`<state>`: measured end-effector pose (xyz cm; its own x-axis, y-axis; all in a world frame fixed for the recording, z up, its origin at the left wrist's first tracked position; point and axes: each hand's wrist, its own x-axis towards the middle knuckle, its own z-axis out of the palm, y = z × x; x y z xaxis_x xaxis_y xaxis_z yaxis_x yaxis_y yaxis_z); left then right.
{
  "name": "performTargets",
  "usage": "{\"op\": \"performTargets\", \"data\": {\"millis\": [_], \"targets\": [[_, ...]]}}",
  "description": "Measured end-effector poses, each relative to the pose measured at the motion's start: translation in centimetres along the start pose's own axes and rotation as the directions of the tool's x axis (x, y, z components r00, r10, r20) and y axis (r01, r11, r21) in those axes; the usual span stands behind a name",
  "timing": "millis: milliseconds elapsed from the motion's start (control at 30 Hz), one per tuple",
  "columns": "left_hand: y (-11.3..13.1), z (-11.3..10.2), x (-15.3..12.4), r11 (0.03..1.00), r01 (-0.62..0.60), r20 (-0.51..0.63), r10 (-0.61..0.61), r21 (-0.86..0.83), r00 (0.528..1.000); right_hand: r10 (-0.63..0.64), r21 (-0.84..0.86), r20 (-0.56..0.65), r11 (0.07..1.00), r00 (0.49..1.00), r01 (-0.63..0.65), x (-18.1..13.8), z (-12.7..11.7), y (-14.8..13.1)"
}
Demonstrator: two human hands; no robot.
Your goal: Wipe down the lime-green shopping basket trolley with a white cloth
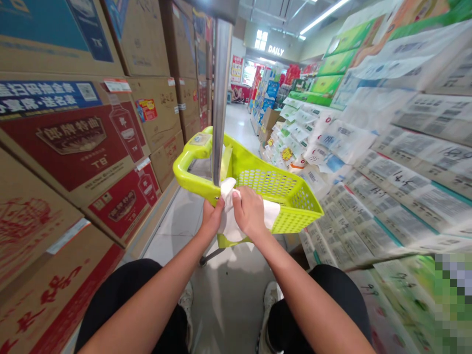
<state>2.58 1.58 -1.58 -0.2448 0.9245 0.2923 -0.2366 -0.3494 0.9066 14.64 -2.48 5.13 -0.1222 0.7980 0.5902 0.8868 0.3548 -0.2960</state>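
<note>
A lime-green plastic shopping basket (295,223) on a wheeled frame stands between my knees, with perforated sides. A metal pole (222,98) rises through its rounded green handle end (184,172). My right hand (250,211) is closed on a white cloth (230,223) and presses it against the near rim. Part of the cloth hangs over the basket's near side, to the right of that hand. My left hand (213,216) grips the rim at the handle's base, thumb up beside the cloth; its other fingers are hidden below the rim.
Stacked cardboard cartons (121,128) wall the aisle on the left. Wrapped paper packs (387,182) are piled along the right, close to the basket. Tiled floor (236,118) runs ahead between them. My shoes (271,314) are on the floor behind the basket.
</note>
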Motion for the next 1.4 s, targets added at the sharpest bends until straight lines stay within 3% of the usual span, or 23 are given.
{"op": "performTargets", "data": {"millis": [133, 367, 467, 567, 733, 800, 900, 1000, 1167, 1300, 1400], "targets": [[0.4, -0.8, -0.4, 0.999, 0.006, 0.007, -0.006, -0.051, 1.000, -0.005, -0.078, 0.057, 0.997, 0.998, 0.010, -1.5, -0.9, 2.6], [0.8, -0.9, -1.5, 0.999, 0.003, -0.006, -0.003, -0.043, 1.000, 0.106, -0.332, 0.080, 0.940, 0.991, -0.074, -4.6, -4.4, 15.8], [0.8, -0.3, -2.4, 0.999, -0.027, -0.026, 0.027, -0.017, 0.999, 0.152, -0.376, 0.097, 0.920, 0.984, -0.106, -4.5, -5.4, 19.0], [0.4, 0.6, -3.2, 0.998, -0.030, -0.098, 0.036, 0.064, 0.995, 0.199, -0.351, 0.072, 0.923, 0.977, -0.161, -3.5, -4.4, 16.5], [0.1, 2.0, -3.5, 0.994, 0.038, -0.131, -0.024, 0.103, 0.991, 0.063, -0.107, -0.016, 0.992, 0.998, -0.065, -0.8, -0.8, 5.0], [0.2, 2.0, -3.2, 0.993, 0.016, -0.126, -0.002, 0.115, 0.992, 0.037, -0.052, -0.042, 0.998, 0.998, -0.039, 0.0, 0.0, 1.8], [0.2, 1.2, -2.6, 0.989, -0.028, -0.128, 0.046, 0.142, 0.991, -0.023, -0.037, -0.008, 0.999, 1.000, 0.023, 0.3, 0.0, 0.9], [0.0, 0.0, -2.2, 0.990, -0.062, -0.144, 0.080, 0.124, 0.986, -0.031, -0.085, 0.037, 0.996, 0.999, 0.035, -0.4, -0.3, 4.1], [-0.3, -1.3, -1.9, 0.988, -0.101, -0.195, 0.123, 0.119, 0.973, 0.065, -0.251, 0.051, 0.967, 0.997, -0.050, -2.8, -1.2, 13.8], [-0.6, -1.4, -1.8, 0.983, -0.132, -0.164, 0.152, 0.126, 0.975, 0.190, -0.372, 0.041, 0.914, 0.981, -0.161, -4.3, -3.5, 21.3], [-1.3, -1.0, -1.6, 0.983, -0.139, -0.146, 0.156, 0.118, 0.977, 0.257, -0.388, 0.013, 0.892, 0.966, -0.232, -4.8, -5.0, 24.5]]}}
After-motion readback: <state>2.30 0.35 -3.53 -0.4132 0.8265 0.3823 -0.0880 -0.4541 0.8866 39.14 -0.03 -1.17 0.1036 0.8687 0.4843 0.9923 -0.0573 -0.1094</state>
